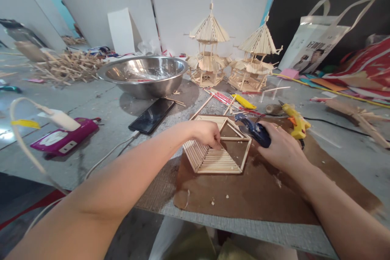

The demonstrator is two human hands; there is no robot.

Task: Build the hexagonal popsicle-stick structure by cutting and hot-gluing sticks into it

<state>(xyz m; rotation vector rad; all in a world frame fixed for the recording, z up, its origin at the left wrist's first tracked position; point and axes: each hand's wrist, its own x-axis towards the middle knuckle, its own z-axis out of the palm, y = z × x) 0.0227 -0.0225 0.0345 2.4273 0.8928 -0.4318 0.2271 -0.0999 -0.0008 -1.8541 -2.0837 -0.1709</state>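
Note:
A hexagonal frame of thin wooden sticks [217, 167] lies flat on a brown board [258, 199]. Rows of sticks fill its left and front sections, while the right sections are open frames. Over its middle, my left hand [207, 133] is closed, fingertips pinched down at the inner end of the front rows. Whatever sits between those fingertips is too small to make out. To the right of the frame, my right hand [282, 146] grips a dark blue hand tool like cutting pliers [257, 132], its head pointing left over the frame's right corner.
Two stick pagodas [210, 55] stand at the back, near a steel bowl [146, 75] and a stick pile [65, 67]. A phone [152, 114] and a purple power strip [65, 136] with cables lie left. At right are a yellow glue gun [295, 120] and a white bag [317, 44].

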